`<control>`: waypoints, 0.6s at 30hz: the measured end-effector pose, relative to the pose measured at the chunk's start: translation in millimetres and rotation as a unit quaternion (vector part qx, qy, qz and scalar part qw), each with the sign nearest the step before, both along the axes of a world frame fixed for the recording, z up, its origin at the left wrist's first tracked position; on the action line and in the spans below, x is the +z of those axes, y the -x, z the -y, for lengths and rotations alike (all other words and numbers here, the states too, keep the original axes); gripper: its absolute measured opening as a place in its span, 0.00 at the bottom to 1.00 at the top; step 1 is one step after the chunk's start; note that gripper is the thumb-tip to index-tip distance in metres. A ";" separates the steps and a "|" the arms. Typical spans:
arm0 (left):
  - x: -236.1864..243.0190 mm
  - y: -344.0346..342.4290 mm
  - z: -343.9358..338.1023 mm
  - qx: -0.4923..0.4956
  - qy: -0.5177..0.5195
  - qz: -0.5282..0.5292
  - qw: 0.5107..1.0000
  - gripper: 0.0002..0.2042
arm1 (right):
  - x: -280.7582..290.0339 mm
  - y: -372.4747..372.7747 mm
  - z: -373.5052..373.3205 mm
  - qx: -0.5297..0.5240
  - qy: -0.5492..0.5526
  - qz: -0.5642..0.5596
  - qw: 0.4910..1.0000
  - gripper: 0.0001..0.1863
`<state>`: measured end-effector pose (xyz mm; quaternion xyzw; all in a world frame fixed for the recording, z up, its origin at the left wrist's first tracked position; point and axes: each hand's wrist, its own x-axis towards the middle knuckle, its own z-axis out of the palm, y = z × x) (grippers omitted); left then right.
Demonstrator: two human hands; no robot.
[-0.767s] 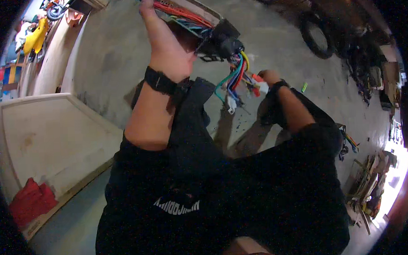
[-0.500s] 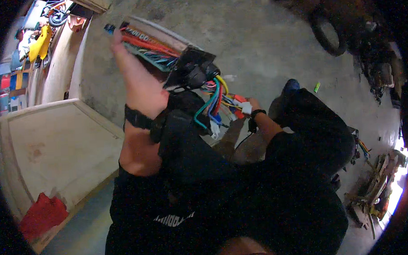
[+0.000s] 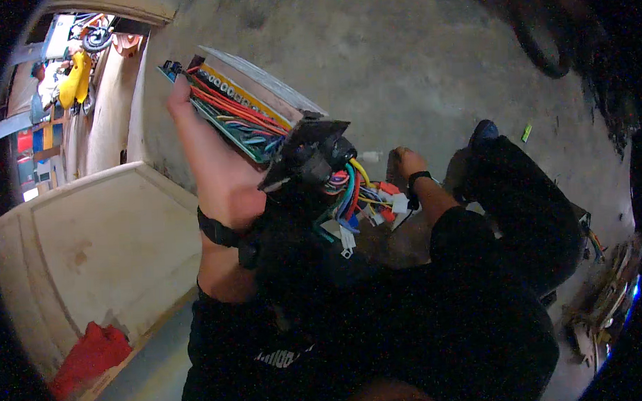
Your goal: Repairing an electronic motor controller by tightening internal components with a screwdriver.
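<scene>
My left hand [image 3: 216,147] grips an opened motor controller, its thumb along the edge of the green circuit board [image 3: 228,126]. Red wires and a row of round metal-rimmed parts run the length of the board, beside a pale metal side [image 3: 263,75]. A black end plate [image 3: 312,148] stands at the near end, tilted. From it hangs a bundle of coloured wires [image 3: 352,189] with white, red and blue connectors [image 3: 399,203]. Just right of the bundle is my right hand [image 3: 410,163], its fingers curled together; whatever they hold, if anything, is hidden.
At left stands a pale panel [image 3: 117,236] with a red cloth [image 3: 93,355] near its lower edge. A tyre [image 3: 538,48] is at the upper right. A green object [image 3: 526,132] lies on the concrete floor beyond my shoe [image 3: 485,130]. Wires [image 3: 595,244] show at far right.
The controller sits slightly lower in view and its board shows more sharply. My right hand has moved up and away from the connectors. The whole view has shifted a little.
</scene>
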<state>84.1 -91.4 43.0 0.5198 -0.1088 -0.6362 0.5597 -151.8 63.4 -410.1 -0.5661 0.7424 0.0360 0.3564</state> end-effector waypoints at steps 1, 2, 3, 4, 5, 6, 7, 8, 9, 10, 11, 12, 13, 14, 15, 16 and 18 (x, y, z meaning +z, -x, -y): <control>-3.9 -5.5 0.5 -0.036 0.022 0.017 0.999 0.24 | -4.0 0.2 -1.3 0.006 0.024 0.014 1.000 0.16; -6.4 -8.8 0.4 -0.069 0.041 0.033 0.996 0.23 | -2.7 -1.3 -1.1 0.002 0.023 0.015 1.000 0.16; -7.1 -10.6 -0.1 -0.073 0.040 0.035 0.996 0.23 | -1.7 -3.0 0.2 0.030 0.020 0.009 0.999 0.15; -5.8 -11.5 -0.6 -0.079 0.029 0.017 0.996 0.23 | -0.7 -6.2 1.7 0.058 0.017 0.003 0.998 0.15; -6.3 -10.3 -2.6 -0.084 0.015 -0.004 0.996 0.23 | -1.6 -5.5 -1.1 0.057 0.012 0.001 0.998 0.15; -5.4 -7.8 -4.8 -0.084 0.011 -0.006 0.996 0.23 | -2.7 -6.1 -3.0 0.049 0.034 0.008 0.998 0.14; -3.5 -5.3 -7.6 -0.083 0.024 0.007 0.996 0.23 | -4.0 -7.7 -3.9 0.042 0.055 0.015 0.997 0.14; -2.7 -5.5 -10.8 -0.080 0.038 0.021 0.996 0.23 | -2.8 -9.0 -0.8 0.045 0.051 0.013 0.998 0.14; -3.3 -10.0 -10.4 -0.072 0.036 0.020 0.997 0.23 | -0.3 -10.9 7.7 0.030 0.047 0.037 0.998 0.13; -5.0 -15.9 -6.3 -0.086 0.052 0.028 0.995 0.23 | 2.4 -12.9 17.3 0.015 0.043 0.060 0.997 0.13; -9.8 -14.8 -4.6 -0.109 0.066 0.024 0.992 0.22 | -2.5 0.6 21.1 0.014 0.038 0.048 0.998 0.13; -8.1 -2.5 -7.5 -0.113 0.062 0.006 0.992 0.22 | -9.6 19.0 25.0 -0.058 0.084 0.044 0.994 0.13; -2.7 15.8 -12.7 -0.125 0.081 -0.043 0.988 0.22 | -13.5 40.9 27.5 -0.128 0.131 0.037 0.982 0.14; 6.3 20.0 -19.0 -0.127 0.108 -0.085 0.982 0.22 | -3.6 57.9 46.1 -0.182 0.133 0.103 0.969 0.14; -21.1 4.8 -11.8 -0.172 0.208 -0.083 0.959 0.24 | 15.6 73.0 63.5 -0.233 0.137 0.169 0.948 0.14; -20.8 -3.7 -13.3 -0.161 0.213 -0.080 0.960 0.24 | 48.4 63.9 82.6 -0.240 0.175 0.191 0.936 0.14; -18.8 -1.6 -22.2 -0.205 0.409 0.387 0.800 0.37 | 131.1 74.8 113.5 -0.241 0.235 0.153 0.929 0.14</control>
